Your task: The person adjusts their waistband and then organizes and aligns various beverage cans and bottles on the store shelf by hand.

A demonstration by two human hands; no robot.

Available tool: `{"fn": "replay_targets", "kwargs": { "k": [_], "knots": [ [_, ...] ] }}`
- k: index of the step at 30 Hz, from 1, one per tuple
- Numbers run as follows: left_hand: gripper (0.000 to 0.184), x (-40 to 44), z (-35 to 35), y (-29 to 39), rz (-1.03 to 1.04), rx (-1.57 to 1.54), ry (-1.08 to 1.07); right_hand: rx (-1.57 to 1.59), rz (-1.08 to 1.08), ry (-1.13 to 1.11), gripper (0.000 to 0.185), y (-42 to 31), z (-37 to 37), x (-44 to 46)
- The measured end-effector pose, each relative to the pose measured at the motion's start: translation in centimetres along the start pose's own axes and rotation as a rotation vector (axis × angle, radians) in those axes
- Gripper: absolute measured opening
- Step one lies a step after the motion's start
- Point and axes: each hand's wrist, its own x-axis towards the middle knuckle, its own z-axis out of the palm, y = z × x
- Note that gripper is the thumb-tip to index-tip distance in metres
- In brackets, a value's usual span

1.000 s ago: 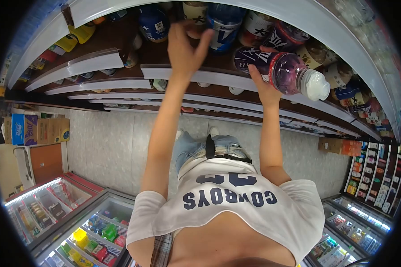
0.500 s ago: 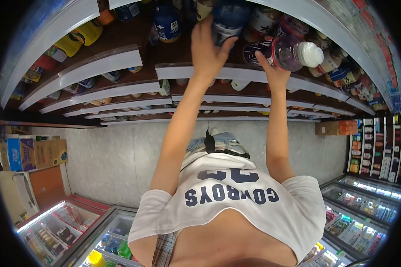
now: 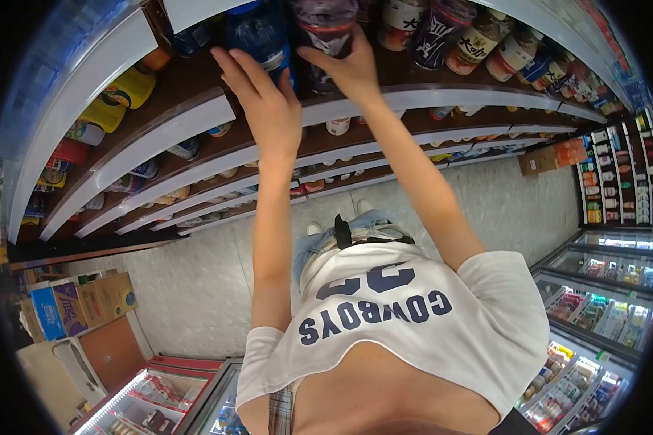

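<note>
My left hand [image 3: 267, 105] is open, its fingers stretched out and the thumb apart, against the lower front of a blue bottle [image 3: 257, 32] on the top shelf. From here I cannot tell how firmly it touches. My right hand [image 3: 350, 69] is wrapped round a dark purple drink bottle [image 3: 328, 36], which stands upright beside the blue one at the shelf's front. The top of the purple bottle is cut off by the view. To its right stands a row of bottles, including a dark-labelled one [image 3: 437, 36] and a white-labelled one [image 3: 400, 23].
A white shelf edge strip [image 3: 413, 96] runs below my hands, with more stocked shelves under it. Yellow containers [image 3: 127, 88] stand on the left. Behind me are glass-fronted coolers [image 3: 588, 312], and cardboard boxes [image 3: 98, 301] are stacked at the lower left.
The purple bottle, tilted with its white cap towards me before, now stands upright beside the blue bottle. Both hands have moved left, and the blue bottle sits further left. My view has turned.
</note>
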Motion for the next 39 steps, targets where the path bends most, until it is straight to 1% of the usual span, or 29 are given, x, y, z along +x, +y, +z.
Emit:
{"fn": "replay_targets", "kwargs": {
  "k": [2, 3, 4, 5, 6, 7, 8, 9, 10, 11, 13, 14, 15, 17, 18, 19, 20, 21, 22, 26, 29, 31, 37, 39],
  "knots": [
    [0.076, -1.1, 0.8, -0.6, 0.062, 0.105, -0.031, -0.168, -0.167, 0.219, 0.084, 0.3, 2.6, -0.7],
    [0.076, -1.6, 1.3, -1.0, 0.051, 0.051, -0.013, -0.252, -0.252, 0.329, 0.084, 0.4, 3.7, -1.1],
    [0.075, -2.0, 1.8, -1.6, 0.041, -0.004, 0.005, -0.177, -0.302, 0.349, 0.073, 0.5, 4.1, -1.4],
    [0.074, -2.5, 2.1, -1.9, 0.031, -0.060, 0.021, -0.101, -0.263, 0.375, 0.068, 0.6, 4.0, -1.9],
    [0.079, -3.0, 2.4, -2.0, -0.013, -0.139, 0.037, -0.024, -0.225, 0.402, 0.064, 0.9, 3.8, -2.5],
    [0.082, -3.5, 2.6, -2.1, 0.044, -0.105, 0.061, 0.055, -0.189, 0.428, 0.059, 1.2, 3.6, -2.9],
    [0.084, -4.0, 2.7, -2.1, 0.100, -0.072, 0.085, -0.069, -0.287, 0.437, 0.049, 1.9, 2.4, -3.0],
    [0.087, -4.5, 2.8, -2.1, 0.155, -0.039, 0.111, -0.175, -0.249, 0.454, 0.041, 0.9, 0.9, -3.5],
    [0.087, -4.9, 3.5, -2.2, 0.199, -0.041, 0.176, -0.354, -0.326, 0.433, 0.035, 0.1, -1.0, -3.4],
    [0.085, -4.9, 3.8, -2.1, 0.236, -0.024, 0.166, -0.534, -0.399, 0.405, 0.031, -0.7, -3.0, -3.2],
    [0.080, -5.7, 4.2, -1.4, 0.293, 0.017, 0.144, -0.550, -0.467, 0.314, 0.019, -3.5, -6.4, -1.3],
    [0.072, -5.9, 4.8, -1.0, 0.300, -0.012, 0.175, -0.802, -0.748, 0.233, 0.015, -3.6, -8.9, 1.0],
    [0.070, -6.0, 5.1, -0.5, 0.306, -0.027, 0.176, -0.889, -0.672, 0.074, 0.030, -7.1, -9.1, 1.8],
    [0.066, -5.8, 5.6, 0.6, 0.320, -0.049, 0.181, -1.117, -0.689, -0.202, 0.030, -9.3, -10.5, 4.9],
    [0.062, -5.6, 6.0, 1.3, 0.321, -0.041, 0.208, -1.337, -0.500, -0.234, 0.030, -9.1, -10.4, 6.1],
    [0.064, -5.4, 6.3, 1.7, 0.334, -0.021, 0.199, -1.347, -0.595, -0.271, 0.031, -8.6, -10.5, 7.9],
    [0.066, -5.1, 6.7, 2.1, 0.349, 0.000, 0.193, -1.376, -0.646, -0.316, 0.030, -8.4, -10.6, 9.1],
    [0.069, -4.8, 7.2, 2.5, 0.362, 0.021, 0.189, -1.392, -0.666, -0.356, 0.030, -8.5, -10.7, 9.7],
    [0.065, -4.5, 7.8, 3.2, 0.336, 0.003, 0.212, -1.401, -0.678, -0.395, 0.030, -8.2, -10.9, 10.6],
    [0.059, -4.5, 9.9, 6.0, 0.296, -0.089, 0.134, -1.385, -0.716, -0.533, 0.029, -8.5, -11.5, 12.9],
    [0.059, -5.3, 11.1, 6.6, 0.294, -0.032, 0.131, -1.346, -0.737, -0.587, 0.028, -8.5, -11.9, 13.7],
    [0.060, -5.6, 11.5, 6.6, 0.250, -0.013, 0.145, -1.322, -0.754, -0.622, 0.028, -8.5, -12.3, 13.8],
    [0.063, -3.7, 13.3, 7.4, 0.178, -0.003, 0.220, -1.269, -0.817, -0.689, 0.026, -8.6, -14.3, 14.2],
    [0.068, -3.0, 14.5, 7.6, 0.092, 0.006, 0.255, -1.250, -0.841, -0.699, 0.026, -9.1, -15.3, 13.7]
  ]
}}
